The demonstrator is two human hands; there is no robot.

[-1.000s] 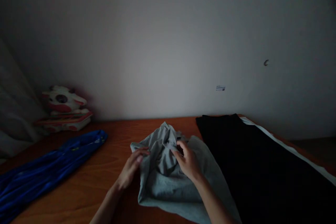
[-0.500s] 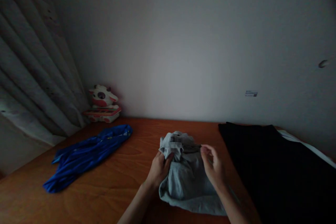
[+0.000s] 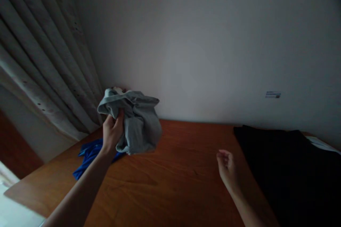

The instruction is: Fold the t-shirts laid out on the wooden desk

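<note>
Nearest, the right hand (image 3: pixel 228 170) hovers just above the bare wooden worktop (image 3: pixel 181 181), its fingers (image 3: pixel 222 155) loosely curled and holding nothing, beside a black garment (image 3: pixel 287 170) laid flat along the right side. Farther left, the left hand (image 3: pixel 113 133) is raised, fingers (image 3: pixel 120 118) clenched into a bunched grey garment (image 3: pixel 134 122) lifted clear of the worktop. Beneath it lies a crumpled blue garment (image 3: pixel 89 154), with pleated curtains (image 3: pixel 45 64) and a pale wall (image 3: pixel 213 42) behind.

matt cloth bundle (image 3: pixel 135 122) — seemingly smooth wood
</note>
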